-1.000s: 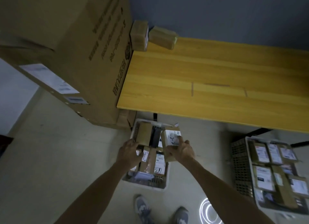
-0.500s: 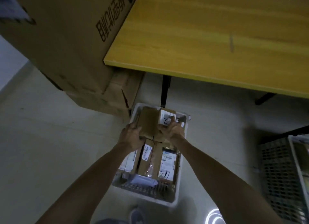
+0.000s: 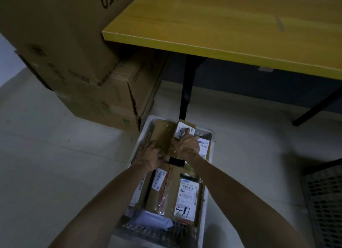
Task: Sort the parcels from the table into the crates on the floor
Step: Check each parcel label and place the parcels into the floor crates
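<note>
Placing step in hand, by the look of it: two parcels going down into the far end of the white crate [image 3: 205, 207] on the floor, middle of the frame, just below the counter [image 3: 222, 25] edge. Left hand [image 3: 150, 156] curled round the near end of a plain brown parcel [image 3: 163, 134], gripping it. Right hand [image 3: 187, 145] on a labelled parcel [image 3: 180, 132] just beside, forefinger laid along the white label, thumb tucked at its left side; seemingly a hold rather than a mere press.

Next, likely: seat both against the far wall, loosen both grips, lift clear without dragging the neighbours.

Brown parcel: taped cardboard, glossy strip down the face; flat or tilted, hard to tell. Labelled parcel: small box, black handwriting on the label, touching the brown one. Below the wrists, packed parcels [image 3: 187, 196] side by side, barcodes up.
</note>
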